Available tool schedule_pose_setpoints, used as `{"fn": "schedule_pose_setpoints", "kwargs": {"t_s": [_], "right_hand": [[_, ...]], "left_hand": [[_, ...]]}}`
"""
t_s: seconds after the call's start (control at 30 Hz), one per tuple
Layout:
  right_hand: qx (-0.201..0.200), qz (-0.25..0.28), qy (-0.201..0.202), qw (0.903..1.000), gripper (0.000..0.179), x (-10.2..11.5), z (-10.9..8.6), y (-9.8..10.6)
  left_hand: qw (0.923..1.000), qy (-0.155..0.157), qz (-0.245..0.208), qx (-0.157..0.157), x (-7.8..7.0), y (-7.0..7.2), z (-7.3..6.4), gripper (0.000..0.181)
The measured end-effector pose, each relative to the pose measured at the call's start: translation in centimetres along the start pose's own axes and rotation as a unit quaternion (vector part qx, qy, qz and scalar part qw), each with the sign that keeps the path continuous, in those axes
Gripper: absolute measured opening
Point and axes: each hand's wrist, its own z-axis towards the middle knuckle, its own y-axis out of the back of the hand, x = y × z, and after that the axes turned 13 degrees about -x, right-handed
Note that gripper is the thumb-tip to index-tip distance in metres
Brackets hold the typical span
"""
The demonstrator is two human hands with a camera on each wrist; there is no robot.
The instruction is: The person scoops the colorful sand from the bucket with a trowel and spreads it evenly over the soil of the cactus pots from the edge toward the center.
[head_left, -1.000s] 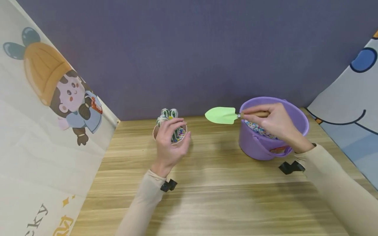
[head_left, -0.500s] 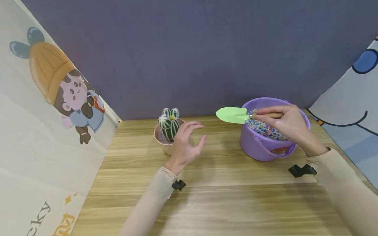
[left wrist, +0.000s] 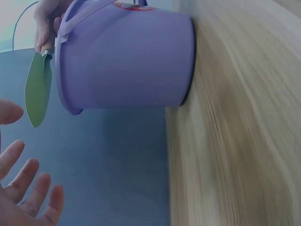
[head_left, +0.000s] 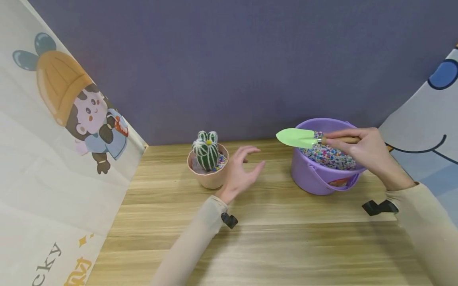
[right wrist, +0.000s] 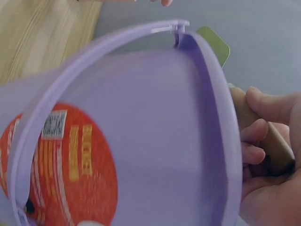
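My right hand (head_left: 368,149) grips a small trowel by its wooden handle (right wrist: 263,132). The trowel's light green blade (head_left: 296,138) points left, over the left rim of a purple bucket (head_left: 315,180). Inside the bucket lie many small multicoloured beads (head_left: 330,155). To the left, my left hand (head_left: 239,174) hovers with fingers relaxed and spread, holding nothing. Just beside it stands a peach pot (head_left: 211,182) with a green and white knitted cactus (head_left: 206,155) upright in it, a yellow dot near its top. Some coloured beads (head_left: 220,162) lie in the pot right of the cactus.
Everything stands on a wooden table (head_left: 272,246). A dark blue-grey panel (head_left: 229,71) rises behind it. A white printed sheet (head_left: 43,182) hangs at the left, another printed sheet (head_left: 422,119) at the right. The bucket's handle (head_left: 327,184) hangs down at its front.
My left hand has moved right, away from over the cactus pot, uncovering it. My right hand has carried the trowel rightward, so its blade now overlaps the bucket's rim.
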Motion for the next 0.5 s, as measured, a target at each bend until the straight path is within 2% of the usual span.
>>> {"fn": "schedule_pose_setpoints", "kwargs": {"t_s": [0.27, 0.4, 0.5], "right_hand": [[0.001, -0.008, -0.009, 0.9999, 0.044, -1.6, 0.2, 1.4], [-0.001, -0.004, 0.007, 1.0, 0.039, -2.8, 0.2, 2.1], [-0.004, -0.02, 0.023, 0.9995, 0.036, -3.7, 0.2, 2.8]], "left_hand": [[0.999, 0.023, 0.002, 0.04, -0.7, -1.4, 0.2, 0.055], [0.9986, 0.019, 0.003, 0.049, -1.1, -2.3, 0.2, 0.058], [0.9981, 0.019, 0.009, 0.058, -1.5, -2.9, 0.2, 0.061]]}}
